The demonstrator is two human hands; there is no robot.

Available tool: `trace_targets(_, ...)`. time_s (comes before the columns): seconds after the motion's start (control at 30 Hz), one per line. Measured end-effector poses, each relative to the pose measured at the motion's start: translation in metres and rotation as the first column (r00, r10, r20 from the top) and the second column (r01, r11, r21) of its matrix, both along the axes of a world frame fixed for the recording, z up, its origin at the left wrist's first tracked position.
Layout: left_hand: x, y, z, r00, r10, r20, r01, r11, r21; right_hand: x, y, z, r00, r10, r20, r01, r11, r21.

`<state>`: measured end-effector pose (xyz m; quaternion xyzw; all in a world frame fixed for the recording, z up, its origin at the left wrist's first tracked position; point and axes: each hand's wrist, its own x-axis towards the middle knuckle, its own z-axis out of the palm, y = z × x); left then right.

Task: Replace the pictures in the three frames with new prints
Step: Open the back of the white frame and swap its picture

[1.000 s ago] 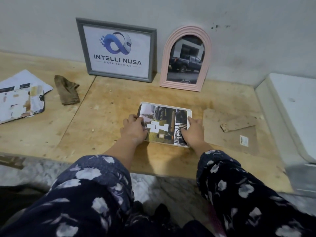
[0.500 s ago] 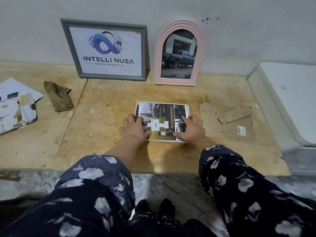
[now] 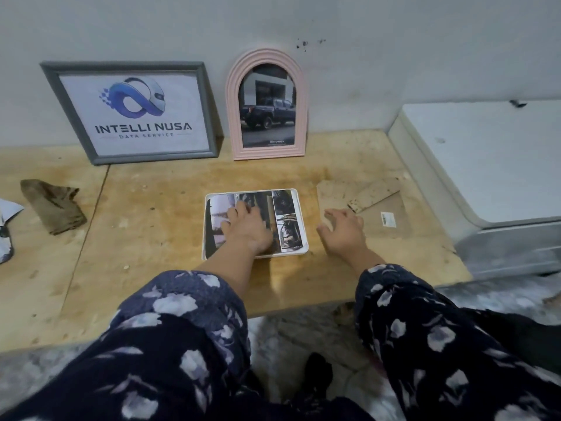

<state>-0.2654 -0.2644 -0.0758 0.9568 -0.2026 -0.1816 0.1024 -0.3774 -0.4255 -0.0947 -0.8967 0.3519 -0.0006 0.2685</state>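
Note:
A white frame [image 3: 300, 208] lies flat on the wooden table [image 3: 151, 214] with a collage print [image 3: 285, 220] laid in it. My left hand [image 3: 247, 227] presses flat on the print's middle, fingers spread. My right hand [image 3: 344, 230] hovers open just right of the frame, holding nothing, at the edge of a brown backing board [image 3: 382, 208]. A grey frame [image 3: 133, 112] with a logo print and a pink arched frame [image 3: 267, 104] with a truck photo lean against the wall behind.
A crumpled brown cloth [image 3: 54, 206] lies at the left, with loose papers [image 3: 7, 229] at the left edge. A white appliance [image 3: 485, 165] stands at the right. The table's front edge runs just before my sleeves.
My right hand has left the frame's right side and moved right toward the backing board. My left hand has slid from the frame's left edge onto the middle of the print.

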Motion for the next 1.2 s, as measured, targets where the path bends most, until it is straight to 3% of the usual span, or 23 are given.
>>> trace_targets(0.17, -0.019, -0.060, -0.002, 0.990, -0.026, -0.140, 0.003, 0.987, -0.162, -0.024, -0.056, -0.003, 0.989, -0.133, -0.059, 0.137, 0.988, 0.076)
trace_targets(0.3, -0.034, -0.107, -0.002, 0.945, 0.016, -0.327, -0.121, 0.945, -0.302, -0.043, -0.104, -0.001, 0.974, -0.209, -0.090, 0.216, 0.974, 0.073)
trace_targets(0.57, -0.048, -0.164, -0.015, 0.916, 0.228, -0.329, -0.311, 0.923, -0.227, -0.047, -0.161, -0.009, 0.936, -0.328, -0.128, 0.346, 0.923, 0.168)
trace_targets(0.77, -0.048, -0.170, -0.012, 0.835, 0.397, -0.381, -0.492, 0.849, -0.194, -0.041, -0.176, -0.017, 0.865, -0.494, -0.085, 0.484, 0.780, 0.396)
trace_targets(0.93, -0.039, -0.164, -0.003, 0.872, 0.371, -0.320, -0.440, 0.879, -0.180, -0.036, -0.182, -0.015, 0.834, -0.551, -0.016, 0.440, 0.648, 0.621)
trace_targets(1.03, -0.030, -0.144, 0.007, 0.883, 0.382, -0.273, -0.447, 0.862, -0.239, -0.026, -0.172, -0.005, 0.845, -0.533, 0.035, 0.366, 0.627, 0.687)
trace_targets(1.2, -0.021, -0.092, 0.022, 0.876, 0.391, -0.283, -0.468, 0.832, -0.299, -0.006, -0.133, 0.013, 0.928, -0.358, 0.103, 0.201, 0.714, 0.670)
